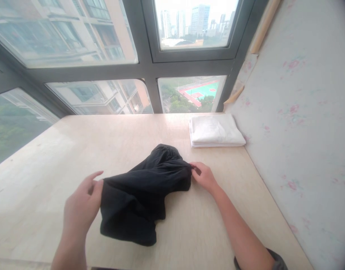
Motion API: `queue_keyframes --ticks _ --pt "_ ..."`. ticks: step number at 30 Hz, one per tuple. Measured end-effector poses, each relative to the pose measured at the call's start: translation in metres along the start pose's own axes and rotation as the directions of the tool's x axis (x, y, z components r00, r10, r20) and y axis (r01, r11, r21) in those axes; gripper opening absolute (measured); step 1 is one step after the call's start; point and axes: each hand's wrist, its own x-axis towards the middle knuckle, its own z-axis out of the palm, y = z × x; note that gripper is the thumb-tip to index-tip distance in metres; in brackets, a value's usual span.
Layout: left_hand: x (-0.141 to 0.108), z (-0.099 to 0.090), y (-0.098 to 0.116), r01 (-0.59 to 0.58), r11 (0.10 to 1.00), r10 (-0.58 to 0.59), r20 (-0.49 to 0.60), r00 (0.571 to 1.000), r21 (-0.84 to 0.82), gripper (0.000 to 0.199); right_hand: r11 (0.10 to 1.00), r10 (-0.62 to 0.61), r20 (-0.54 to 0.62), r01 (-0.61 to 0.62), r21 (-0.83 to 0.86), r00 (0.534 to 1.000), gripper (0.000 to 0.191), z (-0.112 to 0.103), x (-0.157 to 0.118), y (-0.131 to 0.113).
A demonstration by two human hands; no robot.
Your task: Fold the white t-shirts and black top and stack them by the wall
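Note:
A crumpled black garment (138, 191) lies partly bunched on the pale wooden surface (172, 243); its exact kind cannot be made out from the folds. At its left edge, my left hand (84, 202) grips a corner of the cloth, with one finger stretched out above. On the other side, my right hand (203, 176) pinches the garment's right end between thumb and fingers. Between the two hands the fabric stretches in loose folds, and a bunched part rises toward the window.
A folded stack of white cloth (217, 131) lies at the back right, beside the flower-patterned wall (296, 142). Grey window frames (99, 73) border the surface at the back and left. Peeling wallpaper (236, 95) hangs near the window's right corner.

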Motion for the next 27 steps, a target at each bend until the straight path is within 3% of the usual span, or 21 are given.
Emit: queue_keyframes --ticks 2,3,5,7,9,11,13,15,17,20,23,27 --pt "-0.001 0.022 -0.031 -0.009 0.975 -0.044 0.233 0.972 0.222 0.037 0.990 0.072 -0.012 -0.070 0.120 0.997 0.027 -0.001 0.000 -0.003" --pt "-0.008 0.030 -0.039 -0.038 0.966 -0.036 0.279 0.960 0.254 0.038 0.972 0.116 -0.006 -0.113 0.204 0.993 0.026 -0.001 0.000 -0.006" --pt "-0.029 0.039 -0.035 -0.118 0.968 0.064 0.234 0.970 0.223 0.039 0.882 0.218 0.026 -0.208 0.424 0.976 0.025 0.000 -0.001 -0.013" --pt "-0.057 0.043 -0.010 -0.273 0.957 0.261 0.119 0.958 0.097 0.039 0.710 0.307 0.101 -0.299 0.637 0.946 0.028 0.003 -0.003 -0.022" --pt "-0.084 0.048 0.027 -0.473 0.879 0.475 0.018 0.880 -0.060 0.037 0.525 0.355 0.210 -0.380 0.762 0.911 0.033 0.008 -0.007 -0.031" --pt "-0.106 0.057 0.064 -0.613 0.776 0.618 -0.012 0.786 -0.146 0.043 0.404 0.337 0.329 -0.451 0.796 0.882 0.037 0.012 -0.011 -0.040" --pt "-0.119 0.070 0.092 -0.681 0.711 0.696 0.031 0.718 -0.178 0.056 0.365 0.275 0.427 -0.504 0.782 0.862 0.037 0.015 -0.014 -0.045" --pt "-0.123 0.085 0.108 -0.693 0.693 0.717 0.089 0.691 -0.201 0.059 0.390 0.232 0.455 -0.511 0.766 0.860 0.033 0.016 -0.015 -0.046" --pt "-0.120 0.097 0.111 -0.664 0.707 0.701 0.118 0.703 -0.242 0.045 0.420 0.271 0.379 -0.462 0.781 0.885 0.032 0.014 -0.013 -0.042" --pt "-0.106 0.097 0.100 -0.538 0.763 0.605 0.104 0.789 -0.358 0.035 0.411 0.395 0.207 -0.374 0.831 0.895 0.037 0.008 -0.005 -0.033" --pt "-0.088 0.081 0.080 -0.338 0.811 0.430 0.097 0.897 -0.478 0.028 0.389 0.465 0.124 -0.328 0.861 0.877 0.041 0.001 0.001 -0.028" --pt "-0.066 0.056 0.055 -0.201 0.835 0.292 0.103 0.951 -0.512 0.028 0.371 0.452 0.130 -0.319 0.872 0.882 0.040 -0.001 -0.001 -0.031"
